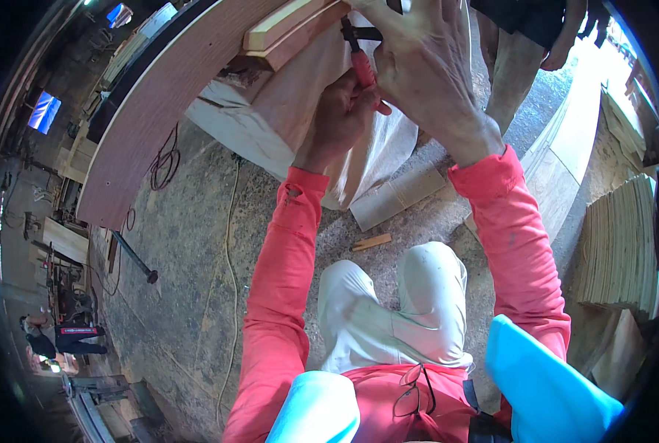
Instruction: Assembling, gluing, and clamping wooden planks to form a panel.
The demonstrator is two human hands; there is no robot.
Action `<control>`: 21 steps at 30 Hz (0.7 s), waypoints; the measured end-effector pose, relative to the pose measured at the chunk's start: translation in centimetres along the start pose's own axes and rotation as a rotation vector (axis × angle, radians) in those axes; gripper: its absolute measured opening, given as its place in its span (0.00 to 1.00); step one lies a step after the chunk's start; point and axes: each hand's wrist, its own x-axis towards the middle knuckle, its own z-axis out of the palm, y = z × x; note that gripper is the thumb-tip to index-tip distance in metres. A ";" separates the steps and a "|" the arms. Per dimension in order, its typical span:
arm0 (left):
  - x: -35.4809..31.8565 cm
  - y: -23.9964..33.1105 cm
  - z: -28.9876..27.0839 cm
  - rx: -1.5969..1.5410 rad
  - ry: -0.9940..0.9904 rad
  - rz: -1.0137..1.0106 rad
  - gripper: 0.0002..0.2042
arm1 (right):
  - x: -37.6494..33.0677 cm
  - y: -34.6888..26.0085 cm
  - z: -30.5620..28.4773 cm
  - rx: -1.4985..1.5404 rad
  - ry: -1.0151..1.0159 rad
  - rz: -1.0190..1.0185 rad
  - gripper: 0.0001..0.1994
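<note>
At top centre, left hand [338, 122]: fingers curled tight round the red handle of a clamp [362, 65], fist just below its black bar. Right hand [418, 63]: fingers spread wide and pressed flat over the clamp's upper part and the work beneath; fingertips run out of view at the top edge. Clamp: red grip, dark metal, sits between both hands against a pale wood block [289, 33] on the curved board [163, 103].

Curved board: long reddish-brown arc, upper left to top centre, dark edge along its outer side.

Sack [374, 159]: off-white sheet draped under the hands, hanging to the floor; no print legible.

Plank [397, 196]: pale, lying on the floor just beside the sack's lower edge. Small wood offcut [371, 242] near it.

Stacked sheets [619, 251]: pale wooden pile, far right.

Cable [165, 159]: dark loops on the concrete floor [189, 295], below the board.

Second person: legs [510, 70] at top right, hand hanging.

Blue panels, upper left: bright rectangles, too small to read.
</note>
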 end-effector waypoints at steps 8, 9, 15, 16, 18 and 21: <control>0.4 0.0 0.0 -0.020 -0.029 -0.026 0.09 | 0.0 0.8 0.1 0.116 -0.028 -0.004 0.24; 0.6 0.2 -0.4 -0.102 -0.048 -0.056 0.10 | 0.3 0.9 0.1 0.165 -0.047 -0.025 0.23; 0.8 1.5 -2.4 -0.290 -0.163 -0.090 0.15 | -1.0 0.4 -0.6 0.300 0.179 0.055 0.13; 1.0 1.5 -2.6 -0.197 -0.211 -0.081 0.16 | -1.6 0.6 0.1 0.418 0.156 0.320 0.07; 1.8 1.9 -2.8 -0.159 -0.251 -0.079 0.16 | -2.2 1.9 -0.1 0.536 -0.127 0.513 0.07; 1.8 1.1 -3.2 -0.149 -0.311 -0.074 0.18 | -2.1 1.0 0.6 0.820 -0.318 0.742 0.08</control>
